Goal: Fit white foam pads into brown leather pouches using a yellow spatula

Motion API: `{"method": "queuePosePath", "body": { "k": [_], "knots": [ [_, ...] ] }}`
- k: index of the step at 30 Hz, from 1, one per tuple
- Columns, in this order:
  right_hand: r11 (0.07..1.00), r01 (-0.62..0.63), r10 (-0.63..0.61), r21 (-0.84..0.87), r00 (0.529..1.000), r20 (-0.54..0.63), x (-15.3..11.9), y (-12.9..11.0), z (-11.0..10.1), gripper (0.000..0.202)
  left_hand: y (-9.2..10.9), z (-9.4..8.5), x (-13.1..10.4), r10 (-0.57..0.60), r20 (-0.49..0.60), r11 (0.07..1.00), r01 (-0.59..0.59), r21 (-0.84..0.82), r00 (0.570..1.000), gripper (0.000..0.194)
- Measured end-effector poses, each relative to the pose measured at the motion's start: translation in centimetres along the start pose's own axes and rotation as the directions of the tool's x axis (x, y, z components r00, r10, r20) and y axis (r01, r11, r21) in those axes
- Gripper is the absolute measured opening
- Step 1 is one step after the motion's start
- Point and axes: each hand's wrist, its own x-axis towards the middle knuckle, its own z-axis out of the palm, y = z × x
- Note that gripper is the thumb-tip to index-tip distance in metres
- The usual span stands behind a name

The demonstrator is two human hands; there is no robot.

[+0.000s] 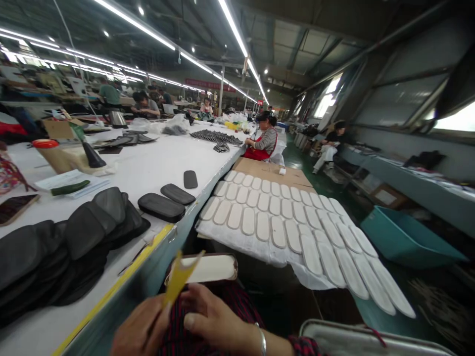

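Low in the head view, my left hand [143, 326] is closed around a flat yellow tool [179, 277] with a forked tip pointing up. Its lower end is hidden in the fist. Beside it, my right hand [218, 319] has loosely bent fingers and the thumb apart, with nothing visible between them. Just beyond both hands lies an oblong piece [211, 268] with a cream top and a dark rim, near my lap. On the table edge to the left are loose black oblong pads [161, 206] and a large overlapping heap of black pads [79, 232].
Rows of cream oblong pieces [261, 225] cover a board at right. A teal bin [406, 237] stands on the floor beyond. A metal tray [363, 341] is at lower right. The white table [163, 158] holds a cucumber [70, 187] and a phone [17, 208]. Co-workers sit farther off.
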Motion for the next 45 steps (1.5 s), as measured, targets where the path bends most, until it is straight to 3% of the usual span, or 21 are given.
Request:
{"method": "queuePosePath", "body": {
  "k": [1,3,5,7,9,11,13,14,16,18,19,21,23,24,25,27,29,31,33,38,45],
  "knots": [
    [0.996,0.061,-0.058,0.061,0.997,-0.056,0.5,0.1,0.0,0.058,1.6,1.2,0.9,0.102,0.041,0.992,-0.099,-0.079,0.994,0.036],
    [0.988,0.138,-0.117,0.075,0.964,-0.239,1.4,-0.1,-0.6,0.047,4.3,3.4,3.2,0.167,0.054,0.968,-0.154,-0.201,0.984,0.036],
    [0.990,0.141,-0.132,-0.008,0.909,-0.395,1.7,-0.5,-1.7,0.041,6.0,4.9,5.3,0.092,0.139,0.939,-0.039,-0.340,0.986,0.033],
    [0.983,0.150,-0.181,-0.102,0.862,-0.474,1.5,-1.2,-3.1,0.041,7.3,5.7,7.0,-0.074,0.310,0.835,0.229,-0.500,0.948,0.030],
    [0.980,0.167,-0.201,-0.112,0.855,-0.479,1.0,-1.9,-4.5,0.041,8.3,6.2,8.0,-0.189,0.508,0.585,0.512,-0.629,0.840,0.031],
    [0.986,0.165,-0.147,0.014,0.910,-0.387,0.3,-2.6,-5.8,0.043,9.2,6.7,8.4,-0.188,0.669,0.234,0.694,-0.681,0.719,0.034],
    [0.967,0.095,-0.043,0.238,0.976,-0.216,-0.4,-3.3,-6.9,0.053,10.0,7.2,8.5,-0.108,0.772,-0.085,0.768,-0.634,0.626,0.032],
    [0.939,0.043,0.003,0.341,0.991,-0.134,-0.7,-3.5,-7.3,0.061,10.3,7.6,8.4,-0.065,0.806,-0.196,0.784,-0.589,0.589,0.030],
    [0.889,-0.027,0.067,0.458,0.995,-0.072,-1.0,-3.8,-7.6,0.071,10.8,8.3,8.3,-0.010,0.835,-0.308,0.793,-0.526,0.550,0.028],
    [0.891,-0.017,0.101,0.453,0.982,-0.162,-1.2,-3.8,-7.4,0.063,11.0,8.9,8.4,0.026,0.850,-0.252,0.827,-0.503,0.525,0.028],
    [0.908,-0.003,0.111,0.418,0.966,-0.234,-1.3,-3.8,-7.3,0.055,10.8,9.1,8.6,0.047,0.852,-0.141,0.848,-0.511,0.521,0.029],
    [0.952,-0.004,0.122,0.307,0.923,-0.366,-1.5,-4.0,-7.8,0.044,9.9,9.3,9.2,0.065,0.828,0.262,0.791,-0.553,0.557,0.034],
    [0.993,-0.050,0.096,0.109,0.881,-0.463,-1.6,-4.4,-9.5,0.040,8.2,9.4,10.2,0.054,0.721,0.719,0.474,-0.509,0.691,0.042],
    [0.995,-0.086,0.053,-0.042,0.860,-0.507,-1.5,-4.6,-10.8,0.039,7.2,9.5,10.8,0.055,0.634,0.871,0.273,-0.409,0.772,0.054],
    [0.965,-0.145,0.004,-0.219,0.842,-0.539,-1.4,-4.8,-12.3,0.037,6.1,9.7,11.4,0.065,0.562,0.954,0.114,-0.278,0.825,0.073],
    [0.752,-0.308,-0.060,-0.583,0.848,-0.526,-0.9,-4.9,-15.4,0.038,4.2,10.3,12.4,0.072,0.522,0.997,-0.057,-0.046,0.850,0.103],
    [0.431,-0.404,-0.005,-0.807,0.893,-0.449,0.0,-4.6,-17.8,0.040,2.9,11.0,12.9,0.051,0.581,0.992,-0.110,0.068,0.813,0.110],
    [0.224,-0.395,0.080,-0.891,0.919,-0.387,1.2,-4.1,-19.2,0.041,2.4,11.5,13.0,0.034,0.647,0.989,-0.121,0.090,0.762,0.105],
    [0.163,-0.367,0.118,-0.916,0.929,-0.351,2.6,-3.6,-19.6,0.042,2.3,11.8,12.8,0.030,0.673,0.991,-0.112,0.079,0.739,0.102],
    [0.097,-0.340,0.128,-0.935,0.936,-0.327,5.1,-3.3,-19.2,0.047,2.5,12.0,13.1,0.029,0.680,0.996,-0.081,0.045,0.732,0.110],
    [-0.017,-0.259,0.053,-0.966,0.964,-0.260,6.0,-3.2,-19.3,0.048,3.2,12.6,14.4,-0.033,0.730,0.999,-0.002,0.047,0.683,0.119]
  ]
}}
